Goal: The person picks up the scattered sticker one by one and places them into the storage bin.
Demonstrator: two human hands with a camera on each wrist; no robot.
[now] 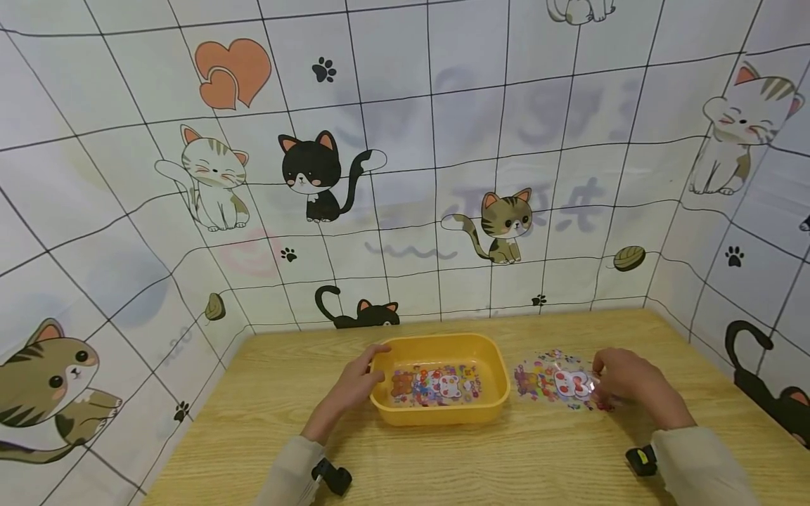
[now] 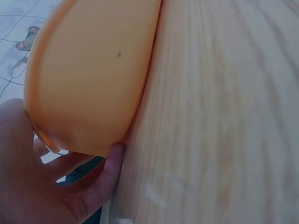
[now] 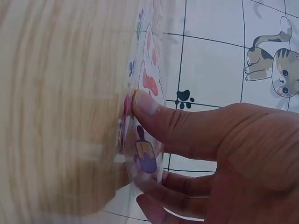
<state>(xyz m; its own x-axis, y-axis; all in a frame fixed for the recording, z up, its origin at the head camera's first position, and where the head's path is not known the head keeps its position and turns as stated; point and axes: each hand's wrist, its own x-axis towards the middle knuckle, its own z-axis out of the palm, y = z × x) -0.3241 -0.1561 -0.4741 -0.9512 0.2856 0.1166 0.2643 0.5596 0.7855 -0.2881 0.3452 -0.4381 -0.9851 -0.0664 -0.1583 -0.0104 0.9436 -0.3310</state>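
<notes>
A shallow yellow plastic basin (image 1: 436, 416) with rounded corners sits on the wooden table. My left hand (image 1: 354, 379) grips its left end, thumb near the rim and a fingertip low on the wall in the left wrist view. Inside the basin lies a flat, colourful cartoon print (image 1: 436, 385) with a bear and a white character. To the right, a clear plastic piece with cartoon prints (image 1: 557, 379) lies on the table. My right hand (image 1: 633, 383) pinches its right edge between thumb and fingers. An ice-lolly print (image 3: 146, 156) shows near the thumb in the right wrist view.
The light wooden table (image 1: 443, 464) meets white walls (image 1: 405, 176) with a black grid and cartoon cats at the back and both sides. Each sleeve has a small black device, such as the left one (image 1: 333, 478), at the wrist.
</notes>
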